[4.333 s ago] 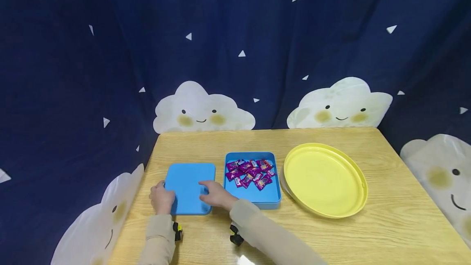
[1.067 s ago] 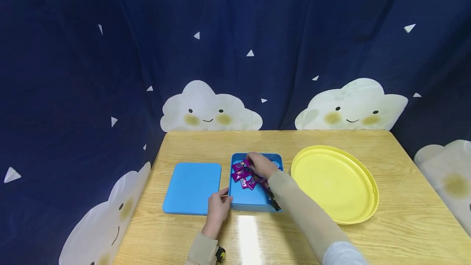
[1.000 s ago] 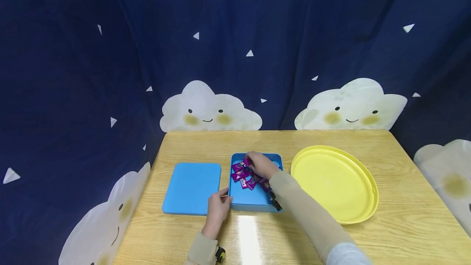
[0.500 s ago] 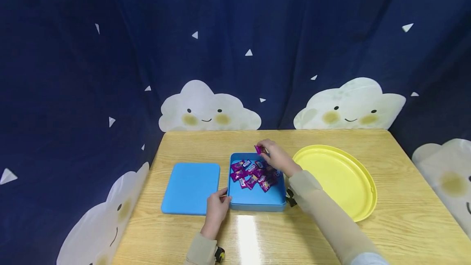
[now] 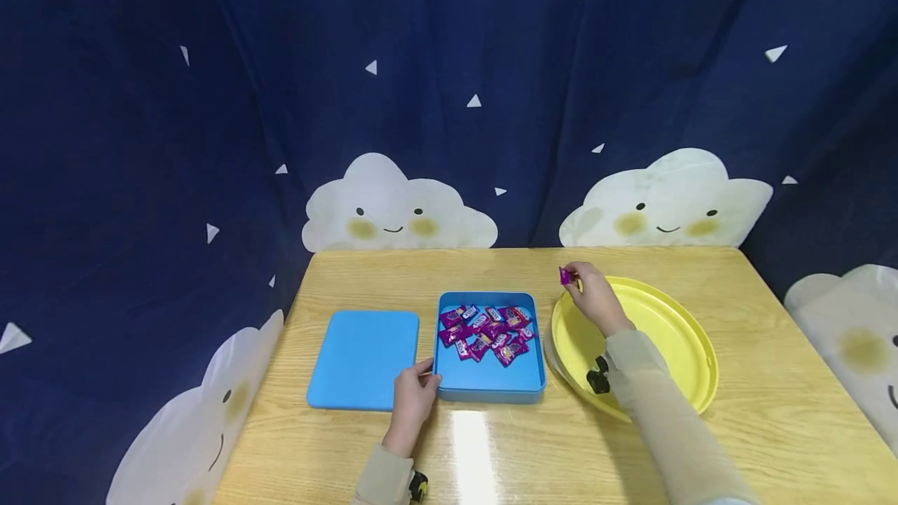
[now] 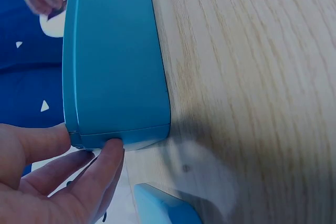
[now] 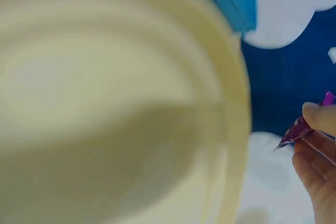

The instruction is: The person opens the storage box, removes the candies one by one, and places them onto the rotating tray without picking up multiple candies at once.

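Note:
A small purple-wrapped candy [image 5: 565,277] is pinched between thumb and fingers of my right hand [image 5: 596,298], above the far left rim of the round yellow tray [image 5: 652,318]. The right wrist view shows the candy [image 7: 299,129] apart from the tray. My left hand [image 5: 414,396] holds the near left corner of the square blue box [image 5: 491,396]. In the left wrist view, the thumb sits at its upper edge and the fingers [image 6: 110,153] touch its side wall. Several purple-wrapped candies [image 5: 484,333] lie inside the box.
A flat blue lid [image 5: 365,361] lies left of the box on the wooden table [image 5: 316,458]. The table's far edge meets a dark blue curtain [image 5: 421,61] with cloud prints. Something pale shows under the tray's left rim.
My right hand has lifted a candy from the box and carried it right, over the tray. The left hand has gone from the lid to the box corner and stayed there.

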{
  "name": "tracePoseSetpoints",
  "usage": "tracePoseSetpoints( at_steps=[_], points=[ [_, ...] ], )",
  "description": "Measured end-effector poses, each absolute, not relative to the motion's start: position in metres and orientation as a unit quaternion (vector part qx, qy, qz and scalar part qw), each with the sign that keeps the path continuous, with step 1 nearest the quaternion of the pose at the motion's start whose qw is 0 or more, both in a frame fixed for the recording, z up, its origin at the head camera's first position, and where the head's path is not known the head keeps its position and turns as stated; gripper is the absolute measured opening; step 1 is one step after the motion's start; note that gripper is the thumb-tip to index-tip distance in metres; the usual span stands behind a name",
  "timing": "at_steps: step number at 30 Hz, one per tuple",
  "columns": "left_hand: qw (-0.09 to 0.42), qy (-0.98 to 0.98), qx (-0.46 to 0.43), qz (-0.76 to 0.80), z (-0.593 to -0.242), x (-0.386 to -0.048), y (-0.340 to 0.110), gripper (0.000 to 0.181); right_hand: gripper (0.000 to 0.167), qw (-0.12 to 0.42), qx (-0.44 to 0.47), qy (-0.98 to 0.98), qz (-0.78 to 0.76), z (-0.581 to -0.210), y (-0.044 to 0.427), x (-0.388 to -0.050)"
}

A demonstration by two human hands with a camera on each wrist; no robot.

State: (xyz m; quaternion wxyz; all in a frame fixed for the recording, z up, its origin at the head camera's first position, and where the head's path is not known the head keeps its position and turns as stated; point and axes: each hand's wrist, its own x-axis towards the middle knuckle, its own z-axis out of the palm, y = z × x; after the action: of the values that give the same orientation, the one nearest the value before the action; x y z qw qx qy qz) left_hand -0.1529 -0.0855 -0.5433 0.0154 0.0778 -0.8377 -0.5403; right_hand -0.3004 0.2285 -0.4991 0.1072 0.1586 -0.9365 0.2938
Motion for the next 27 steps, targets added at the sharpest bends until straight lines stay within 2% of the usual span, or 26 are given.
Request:
tracePoseSetpoints(
  at_steps=[7, 16, 27],
  points=[
    [0.016, -0.838, 0.079, -0.539, -0.544, -0.153, -0.086, 0.035, 0.024, 0.093, 0.099, -0.957, 0.256, -0.521, 0.269, -0.297],
    [0.018, -0.840, 0.082, -0.536, -0.544, -0.153, -0.085, 0.033, 0.024, 0.065, -0.004, -0.971, 0.229, -0.528, 0.297, -0.284],
    [0.019, -0.838, 0.083, -0.538, -0.546, -0.153, -0.085, 0.034, 0.033, -0.027, -0.046, -0.979, 0.199, -0.535, 0.306, -0.280]
  ],
)
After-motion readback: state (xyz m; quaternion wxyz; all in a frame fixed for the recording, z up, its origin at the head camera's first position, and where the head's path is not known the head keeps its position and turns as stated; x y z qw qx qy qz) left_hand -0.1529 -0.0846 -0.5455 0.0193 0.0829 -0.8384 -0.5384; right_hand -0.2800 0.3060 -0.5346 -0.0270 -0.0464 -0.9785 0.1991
